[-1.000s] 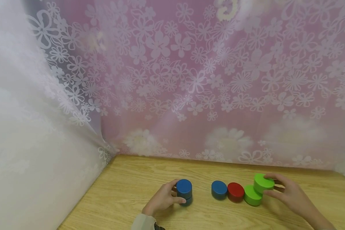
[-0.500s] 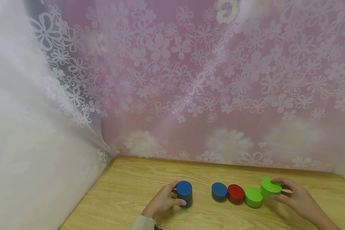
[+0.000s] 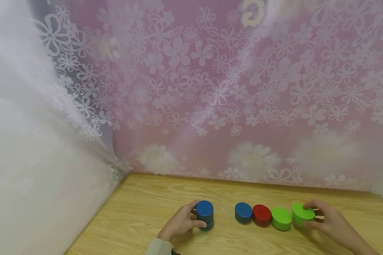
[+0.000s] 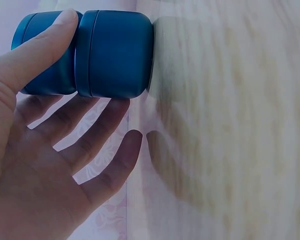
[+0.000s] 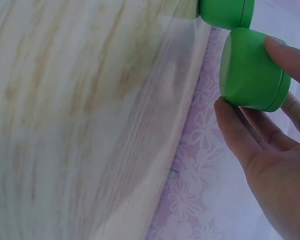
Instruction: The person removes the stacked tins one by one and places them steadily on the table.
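In the head view two round blue tins (image 3: 204,209) stand stacked on the table. My left hand (image 3: 183,221) holds the stack from its left side; in the left wrist view the thumb (image 4: 45,47) lies across the upper tin (image 4: 52,65), and the lower tin (image 4: 117,55) rests on the wood. My right hand (image 3: 328,219) grips a round green tin (image 3: 302,213) between thumb and fingers. The right wrist view puts this green tin (image 5: 252,70) slightly above the table, close beside another green tin (image 5: 227,11).
Between my hands a blue tin (image 3: 243,213), a red tin (image 3: 262,215) and a green tin (image 3: 281,218) stand in a row on the wooden table (image 3: 140,198). A pink flowered curtain (image 3: 185,106) hangs behind, and a white sheet (image 3: 44,159) at the left.
My right hand has lifted the green tin off the top of the other green one, moved it right and lowered it beside that one. The left hand has stayed on the blue stack.
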`<action>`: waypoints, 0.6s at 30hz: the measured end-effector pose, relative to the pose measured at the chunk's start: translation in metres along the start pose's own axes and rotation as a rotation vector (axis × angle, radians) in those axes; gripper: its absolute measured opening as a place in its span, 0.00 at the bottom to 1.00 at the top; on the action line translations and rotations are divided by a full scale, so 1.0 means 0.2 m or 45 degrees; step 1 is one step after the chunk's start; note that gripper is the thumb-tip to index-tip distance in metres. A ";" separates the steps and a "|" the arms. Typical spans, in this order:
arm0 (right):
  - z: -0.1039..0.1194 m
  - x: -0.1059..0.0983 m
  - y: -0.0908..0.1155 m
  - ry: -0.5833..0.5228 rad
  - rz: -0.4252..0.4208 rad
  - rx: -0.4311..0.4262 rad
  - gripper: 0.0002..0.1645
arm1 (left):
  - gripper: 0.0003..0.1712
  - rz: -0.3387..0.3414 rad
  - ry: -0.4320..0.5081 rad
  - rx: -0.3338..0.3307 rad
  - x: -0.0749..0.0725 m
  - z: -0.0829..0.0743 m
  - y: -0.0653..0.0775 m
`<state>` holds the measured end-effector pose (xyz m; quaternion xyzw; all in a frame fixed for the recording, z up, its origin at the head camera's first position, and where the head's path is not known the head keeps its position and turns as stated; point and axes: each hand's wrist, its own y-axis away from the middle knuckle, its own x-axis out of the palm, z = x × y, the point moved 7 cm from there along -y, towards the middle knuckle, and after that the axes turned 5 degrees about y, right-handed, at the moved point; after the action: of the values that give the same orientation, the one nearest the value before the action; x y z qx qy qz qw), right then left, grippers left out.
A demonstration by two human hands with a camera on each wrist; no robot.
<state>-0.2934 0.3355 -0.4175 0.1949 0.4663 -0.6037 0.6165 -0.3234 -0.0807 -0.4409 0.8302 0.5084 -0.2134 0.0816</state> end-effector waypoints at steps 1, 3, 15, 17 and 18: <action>0.00 0.00 0.00 -0.006 0.014 0.002 0.23 | 0.34 0.002 0.001 0.001 0.00 0.00 0.00; -0.01 0.02 0.00 -0.013 0.042 -0.003 0.22 | 0.34 0.007 0.001 0.003 0.00 0.00 0.00; -0.04 0.09 -0.01 -0.094 0.259 0.025 0.24 | 0.34 0.009 -0.029 -0.004 0.00 -0.01 0.00; -0.04 0.10 -0.01 -0.102 0.276 0.034 0.23 | 0.34 0.006 -0.031 -0.008 0.00 -0.01 0.00; -0.04 0.10 -0.01 -0.104 0.283 0.038 0.23 | 0.34 0.006 -0.031 -0.008 0.00 0.00 0.00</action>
<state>-0.3013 0.3291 -0.4373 0.2297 0.4072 -0.5459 0.6953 -0.3227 -0.0811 -0.4401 0.8284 0.5062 -0.2218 0.0910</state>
